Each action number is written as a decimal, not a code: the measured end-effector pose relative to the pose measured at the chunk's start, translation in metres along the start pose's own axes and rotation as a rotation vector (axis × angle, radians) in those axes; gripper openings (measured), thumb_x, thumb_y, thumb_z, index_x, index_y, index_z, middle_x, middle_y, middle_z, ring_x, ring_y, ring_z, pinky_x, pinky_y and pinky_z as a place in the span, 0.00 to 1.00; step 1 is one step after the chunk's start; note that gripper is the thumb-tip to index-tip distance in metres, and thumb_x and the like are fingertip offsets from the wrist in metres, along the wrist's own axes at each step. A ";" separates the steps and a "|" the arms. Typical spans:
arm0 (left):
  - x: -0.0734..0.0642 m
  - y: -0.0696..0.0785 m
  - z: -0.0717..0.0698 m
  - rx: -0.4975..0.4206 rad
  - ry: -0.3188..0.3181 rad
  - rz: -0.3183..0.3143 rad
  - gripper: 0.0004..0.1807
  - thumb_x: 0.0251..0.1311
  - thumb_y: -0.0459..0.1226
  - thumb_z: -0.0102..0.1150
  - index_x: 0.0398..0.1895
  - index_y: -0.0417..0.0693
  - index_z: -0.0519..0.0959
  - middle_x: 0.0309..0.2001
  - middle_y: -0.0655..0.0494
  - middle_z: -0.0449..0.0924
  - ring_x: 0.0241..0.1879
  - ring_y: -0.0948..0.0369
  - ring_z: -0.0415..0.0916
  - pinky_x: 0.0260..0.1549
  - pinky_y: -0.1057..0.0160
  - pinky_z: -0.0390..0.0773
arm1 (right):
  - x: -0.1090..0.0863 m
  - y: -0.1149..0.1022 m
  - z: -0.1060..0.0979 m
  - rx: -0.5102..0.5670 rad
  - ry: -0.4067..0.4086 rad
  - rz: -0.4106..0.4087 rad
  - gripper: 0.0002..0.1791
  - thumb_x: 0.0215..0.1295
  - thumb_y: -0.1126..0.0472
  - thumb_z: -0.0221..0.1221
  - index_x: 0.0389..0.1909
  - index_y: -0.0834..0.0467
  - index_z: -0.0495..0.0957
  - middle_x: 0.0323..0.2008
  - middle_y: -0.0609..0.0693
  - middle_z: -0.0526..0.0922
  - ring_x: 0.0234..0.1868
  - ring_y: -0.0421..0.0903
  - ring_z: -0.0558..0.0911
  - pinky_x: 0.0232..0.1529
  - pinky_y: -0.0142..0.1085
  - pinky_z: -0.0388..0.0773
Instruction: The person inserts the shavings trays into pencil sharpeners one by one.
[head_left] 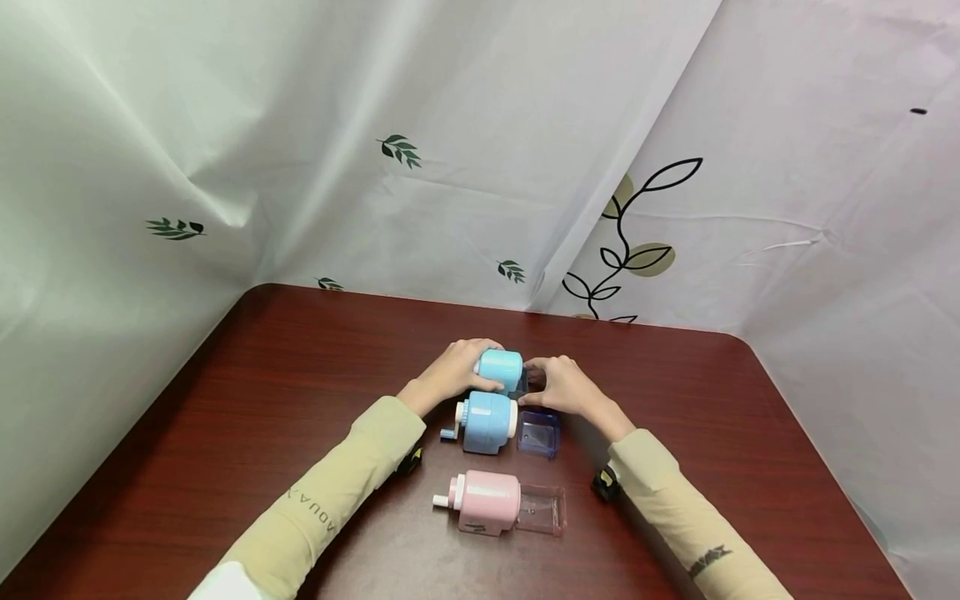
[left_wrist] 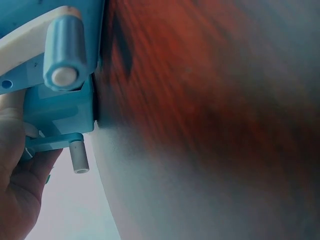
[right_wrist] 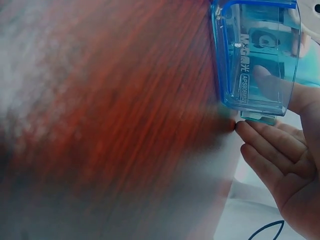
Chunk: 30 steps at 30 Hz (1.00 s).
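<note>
Three crank pencil sharpeners stand in a column on the table. My left hand (head_left: pixel 452 373) grips the farthest, a teal pencil sharpener (head_left: pixel 500 367), with thumb and fingers on either side of its body. Its crank handle (left_wrist: pixel 79 157) hangs free in the left wrist view. At its right side, my right hand (head_left: pixel 566 386) holds its clear drawer (head_left: pixel 522 382) between thumb and fingers; the drawer is mostly hidden. Just nearer is a blue pencil sharpener (head_left: pixel 487 421), its clear blue drawer (right_wrist: pixel 257 95) pulled out and overlapping my right thumb in the right wrist view.
Nearest on the dark red wooden table (head_left: pixel 360 533) stands a pink pencil sharpener (head_left: pixel 489 498), with its clear pink drawer (head_left: pixel 542 510) out to the right. White leaf-patterned cloth (head_left: pixel 465 217) hangs behind the table's far edge and along both sides.
</note>
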<state>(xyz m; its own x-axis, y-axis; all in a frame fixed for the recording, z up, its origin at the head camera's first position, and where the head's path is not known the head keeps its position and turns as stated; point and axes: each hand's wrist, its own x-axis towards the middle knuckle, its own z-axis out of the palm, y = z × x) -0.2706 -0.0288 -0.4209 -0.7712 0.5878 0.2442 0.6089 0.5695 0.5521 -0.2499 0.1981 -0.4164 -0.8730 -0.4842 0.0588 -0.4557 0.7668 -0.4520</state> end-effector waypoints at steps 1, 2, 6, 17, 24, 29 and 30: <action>0.000 0.000 0.000 0.000 -0.001 -0.001 0.33 0.50 0.46 0.72 0.57 0.42 0.74 0.52 0.46 0.80 0.44 0.55 0.79 0.42 0.59 0.79 | 0.000 0.000 0.000 0.001 0.000 0.002 0.32 0.47 0.55 0.74 0.52 0.66 0.78 0.43 0.57 0.87 0.44 0.48 0.86 0.44 0.39 0.82; 0.000 0.000 0.000 -0.003 -0.002 -0.002 0.33 0.50 0.46 0.72 0.57 0.42 0.74 0.52 0.46 0.80 0.44 0.55 0.79 0.42 0.59 0.79 | 0.000 -0.001 0.000 0.003 -0.001 0.000 0.32 0.47 0.54 0.74 0.52 0.67 0.78 0.43 0.57 0.87 0.44 0.48 0.86 0.44 0.39 0.82; -0.001 0.001 -0.001 -0.006 -0.007 -0.006 0.32 0.50 0.46 0.72 0.57 0.41 0.74 0.51 0.46 0.80 0.44 0.55 0.79 0.42 0.59 0.79 | 0.002 0.000 -0.001 0.012 -0.003 -0.003 0.33 0.46 0.54 0.74 0.52 0.67 0.78 0.43 0.57 0.87 0.44 0.48 0.86 0.45 0.39 0.82; 0.001 0.000 0.001 0.008 -0.004 -0.010 0.32 0.50 0.46 0.72 0.57 0.42 0.74 0.50 0.46 0.81 0.43 0.55 0.79 0.42 0.59 0.79 | 0.002 0.001 0.000 0.022 -0.006 0.011 0.33 0.46 0.53 0.74 0.52 0.67 0.78 0.43 0.59 0.86 0.44 0.49 0.86 0.44 0.39 0.82; 0.000 0.001 0.002 0.022 -0.015 -0.017 0.32 0.50 0.47 0.72 0.57 0.42 0.74 0.51 0.46 0.81 0.44 0.55 0.78 0.43 0.59 0.79 | 0.001 -0.001 0.001 0.031 -0.007 0.010 0.33 0.46 0.54 0.74 0.51 0.68 0.78 0.42 0.58 0.87 0.43 0.48 0.86 0.44 0.39 0.82; 0.000 0.001 0.002 0.035 -0.004 -0.010 0.32 0.49 0.47 0.72 0.56 0.43 0.75 0.50 0.47 0.81 0.44 0.55 0.78 0.44 0.57 0.78 | 0.002 -0.002 0.001 0.029 0.005 -0.020 0.31 0.46 0.55 0.74 0.49 0.67 0.79 0.41 0.57 0.87 0.42 0.48 0.87 0.43 0.38 0.82; 0.000 0.002 0.001 0.037 -0.002 -0.011 0.32 0.49 0.47 0.72 0.56 0.43 0.75 0.50 0.47 0.81 0.44 0.55 0.78 0.44 0.57 0.78 | 0.003 -0.002 0.001 0.028 0.006 -0.024 0.31 0.46 0.55 0.74 0.48 0.67 0.79 0.41 0.57 0.87 0.42 0.47 0.87 0.43 0.38 0.82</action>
<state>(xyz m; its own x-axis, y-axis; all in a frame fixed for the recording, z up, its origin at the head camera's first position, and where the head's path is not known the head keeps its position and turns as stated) -0.2697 -0.0269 -0.4210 -0.7774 0.5828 0.2369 0.6072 0.5968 0.5246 -0.2508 0.1944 -0.4162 -0.8630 -0.4996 0.0748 -0.4714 0.7432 -0.4748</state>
